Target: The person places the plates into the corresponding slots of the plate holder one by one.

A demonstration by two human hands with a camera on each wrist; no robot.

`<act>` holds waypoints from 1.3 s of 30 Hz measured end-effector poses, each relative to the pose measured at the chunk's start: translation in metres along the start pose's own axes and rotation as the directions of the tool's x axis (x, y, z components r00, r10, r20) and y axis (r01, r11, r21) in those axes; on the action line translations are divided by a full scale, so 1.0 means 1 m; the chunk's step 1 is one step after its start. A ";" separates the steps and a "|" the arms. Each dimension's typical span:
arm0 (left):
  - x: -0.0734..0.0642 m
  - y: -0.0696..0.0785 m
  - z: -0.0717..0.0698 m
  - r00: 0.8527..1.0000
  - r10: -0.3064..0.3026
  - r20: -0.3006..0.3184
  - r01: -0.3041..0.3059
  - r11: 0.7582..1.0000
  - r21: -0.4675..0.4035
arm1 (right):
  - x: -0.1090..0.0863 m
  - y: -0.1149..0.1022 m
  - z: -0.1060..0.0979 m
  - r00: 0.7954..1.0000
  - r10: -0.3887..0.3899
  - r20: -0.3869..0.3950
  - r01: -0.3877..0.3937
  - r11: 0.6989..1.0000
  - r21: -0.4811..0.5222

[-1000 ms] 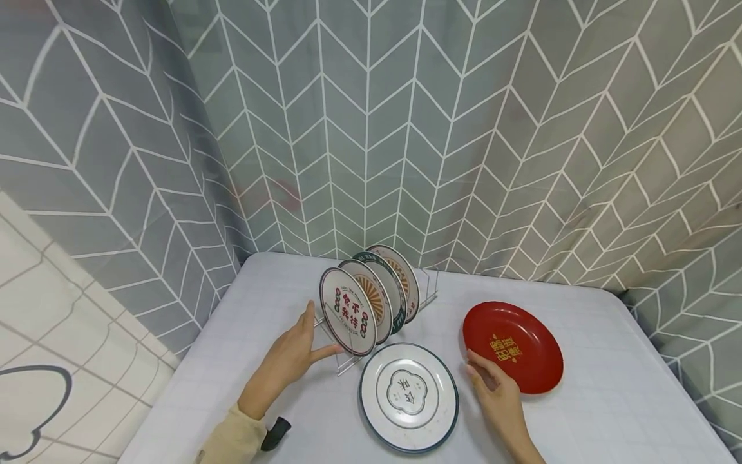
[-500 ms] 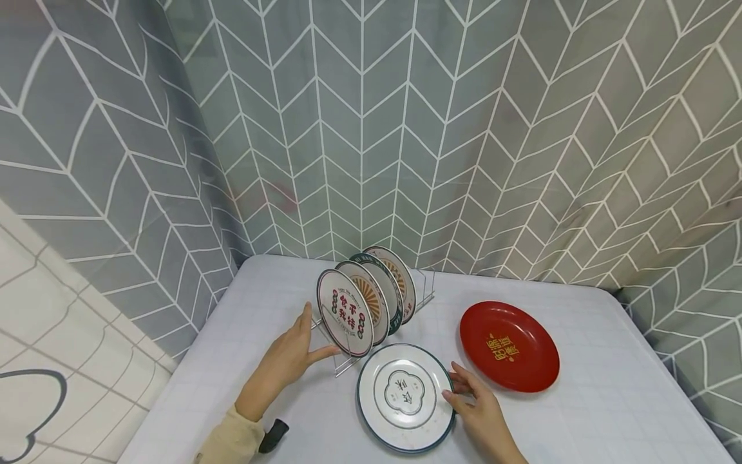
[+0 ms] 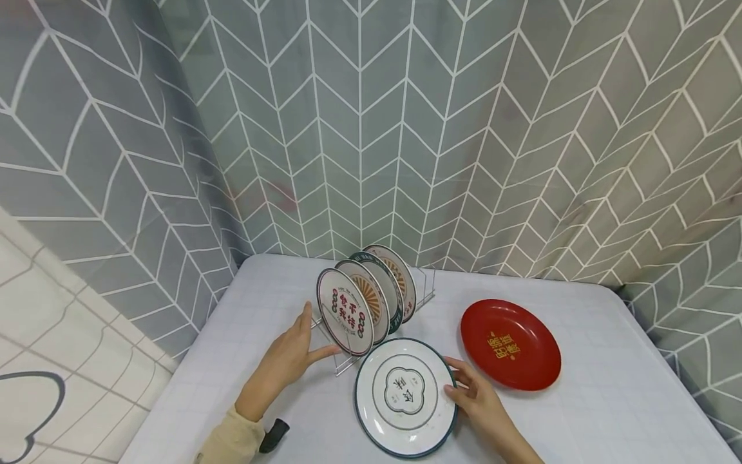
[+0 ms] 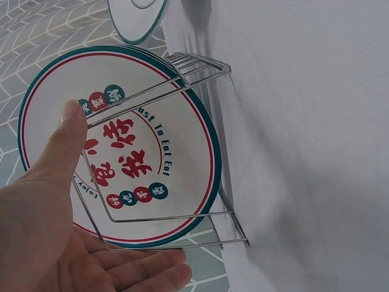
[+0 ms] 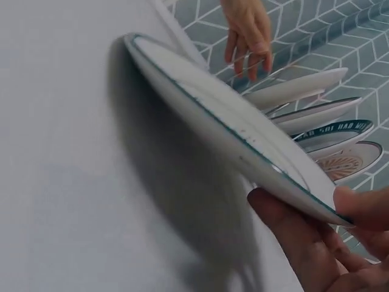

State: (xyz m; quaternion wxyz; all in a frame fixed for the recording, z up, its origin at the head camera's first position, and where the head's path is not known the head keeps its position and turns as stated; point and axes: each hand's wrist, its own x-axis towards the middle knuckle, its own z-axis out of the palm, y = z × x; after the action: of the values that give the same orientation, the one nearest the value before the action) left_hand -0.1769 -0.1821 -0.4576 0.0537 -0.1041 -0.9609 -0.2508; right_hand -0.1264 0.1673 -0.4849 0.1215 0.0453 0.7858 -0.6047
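Observation:
A white plate with a blue-green rim [image 3: 404, 435] is tilted at the front middle, its right side raised over the cloth. My right hand [image 3: 478, 406] pinches that raised edge between thumb and fingers; in the right wrist view the plate [image 5: 231, 131] casts a shadow beneath it. At the wire plate rack [image 3: 346, 365], my left hand [image 3: 288, 351] lies against the near end, fingers extended and spread. The left wrist view has its thumb [image 4: 68, 131] at the upper wire and the other fingers by the lower one. Several printed plates [image 3: 346, 312] stand upright in the rack.
A red oval plate with gold characters [image 3: 510, 345] lies on the white cloth to the right. A small black object [image 3: 274, 435] sits by the left sleeve. Patterned grey curtains [image 3: 371, 129] hang behind the table.
My right hand has come left from beside the red plate to the white plate and taken hold of its right edge, which is now lifted. The left hand stays at the rack.

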 end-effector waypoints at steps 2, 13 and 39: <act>-0.001 -0.001 0.000 1.000 -0.007 0.000 0.007 1.000 -0.001 | -0.003 -0.006 -0.002 1.000 0.013 -0.004 -0.013 1.000 -0.011; 0.000 0.000 -0.004 1.000 -0.005 0.004 0.005 1.000 -0.007 | -0.025 -0.041 -0.033 0.989 -0.036 -0.140 0.037 0.999 0.007; -0.001 -0.001 -0.003 1.000 -0.021 0.021 0.021 0.999 -0.037 | 0.084 -0.159 -0.069 0.846 -0.442 -0.298 0.401 0.896 -0.191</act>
State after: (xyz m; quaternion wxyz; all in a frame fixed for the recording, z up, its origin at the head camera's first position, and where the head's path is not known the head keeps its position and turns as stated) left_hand -0.1764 -0.1845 -0.4553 0.0390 -0.0976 -0.9576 -0.2681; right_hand -0.2521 0.1852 -0.3395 -0.1467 -0.0346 0.8208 -0.5509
